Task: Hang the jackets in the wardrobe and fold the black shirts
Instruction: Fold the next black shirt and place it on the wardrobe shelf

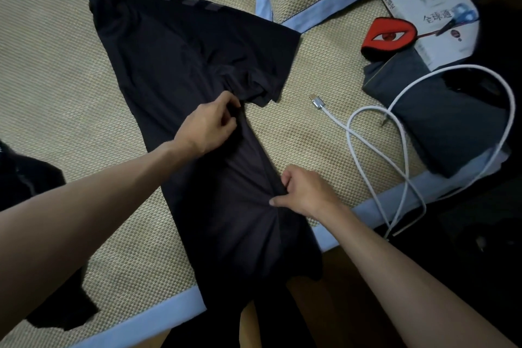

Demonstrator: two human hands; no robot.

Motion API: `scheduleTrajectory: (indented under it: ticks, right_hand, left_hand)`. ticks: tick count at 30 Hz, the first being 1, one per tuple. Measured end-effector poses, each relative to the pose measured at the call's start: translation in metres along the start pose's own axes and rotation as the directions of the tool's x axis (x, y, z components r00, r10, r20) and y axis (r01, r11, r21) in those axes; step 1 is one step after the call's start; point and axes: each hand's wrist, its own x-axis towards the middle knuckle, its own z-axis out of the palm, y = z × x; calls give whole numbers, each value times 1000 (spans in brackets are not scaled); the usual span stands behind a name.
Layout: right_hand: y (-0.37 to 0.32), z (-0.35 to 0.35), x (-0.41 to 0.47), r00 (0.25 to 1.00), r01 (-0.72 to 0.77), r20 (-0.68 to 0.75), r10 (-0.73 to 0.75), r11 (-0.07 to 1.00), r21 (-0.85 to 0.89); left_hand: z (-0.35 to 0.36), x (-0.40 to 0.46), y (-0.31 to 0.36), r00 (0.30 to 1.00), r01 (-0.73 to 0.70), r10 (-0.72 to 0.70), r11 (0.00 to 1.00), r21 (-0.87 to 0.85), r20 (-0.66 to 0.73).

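A black shirt (180,54) lies spread on a woven straw mat (56,87), collar toward the far left and hem hanging over the near edge. My left hand (209,124) pinches the shirt's right side just below the sleeve. My right hand (305,192) pinches the same side edge lower down, bunching the cloth. Another black garment (34,183) lies at the left, partly under my left forearm.
A white charging cable (375,150) loops across the mat's right side. Beyond it lie a folded grey cloth (452,121), a red and black eye-shaped item (389,34) and a white book (435,14). The mat has blue trim (367,206) along its edges.
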Motion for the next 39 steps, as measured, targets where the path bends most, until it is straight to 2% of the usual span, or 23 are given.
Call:
scheduleTrajectory:
  ticks: [4,6,8,9,10,11,12,13,15,17,19,20,24,26,28,29,30,32,33,34,36,37,39]
  right_hand:
    - [-15,-14,7,976,-77,177,131,955,-285]
    - [-22,-21,4,952,-124,196,235,882,-456]
    - [-29,-37,7,946,-151,170,275,841,-520]
    - [-33,-48,14,959,-159,139,247,875,-457]
    - [-37,-60,24,977,-150,102,189,939,-309]
    - [-42,-70,37,991,-117,58,121,990,-78]
    - [-48,-78,52,997,-79,1,80,978,192]
    - [-55,-84,69,996,-59,-33,83,889,455]
    - [-68,-90,98,990,-101,31,135,555,825]
    - [-79,-87,114,978,-189,166,128,198,962]
    - [-91,-83,124,967,-216,220,132,-44,976]
    - [-98,-83,127,966,-198,213,149,-106,974]
    - [-127,-83,150,945,-90,159,286,-240,967]
    - [-138,-87,159,936,-43,136,324,-276,960]
    - [-142,-90,167,943,14,69,325,-247,969]
    - [-140,-92,173,946,50,18,324,-198,979]
    - [-136,-93,178,928,106,-69,366,-82,991]
    - [-131,-103,177,809,208,-354,469,335,919]
    - [-131,-110,172,747,215,-491,449,535,817]
    - [-134,-117,164,703,217,-598,385,685,696]
    - [-139,-136,154,629,238,-755,184,879,413]
    - [-144,-144,151,580,270,-813,56,928,257]
    - [-167,-148,147,519,355,-825,-223,934,-29]
  left_hand:
    - [7,-8,5,981,-100,130,976,196,-144]
    - [10,-10,3,968,-79,146,948,309,-203]
    - [8,-7,-1,950,-69,180,918,391,-254]
    - [5,-3,-5,942,-72,204,898,435,-266]
    - [1,4,-9,938,-70,221,876,478,-268]
    - [-3,13,-14,938,-56,220,858,510,-267]
    - [-7,22,-19,943,-26,195,850,526,-269]
    - [-10,32,-25,951,17,149,851,525,-272]
    - [-6,47,-37,967,87,48,862,500,-251]
    - [8,55,-49,976,123,-14,857,500,-216]
    - [17,60,-54,972,152,-41,860,488,-230]
    - [17,63,-52,967,163,-48,870,466,-250]
    - [-1,82,-42,936,149,2,904,401,-351]
    - [-5,97,-48,948,127,27,882,454,-318]
    - [-6,111,-52,970,103,25,858,503,-241]
    - [-7,117,-53,978,88,24,855,512,-207]
    - [-9,120,-53,984,75,22,855,513,-180]
    - [-17,119,-50,986,57,27,870,490,-162]
    - [-22,114,-49,983,65,25,884,463,-184]
    - [-28,106,-48,971,83,18,907,412,-237]
    - [-42,89,-50,926,141,-36,956,257,-376]
    - [-50,79,-54,897,180,-86,967,180,-434]
    - [-68,61,-74,828,268,-202,962,54,-522]
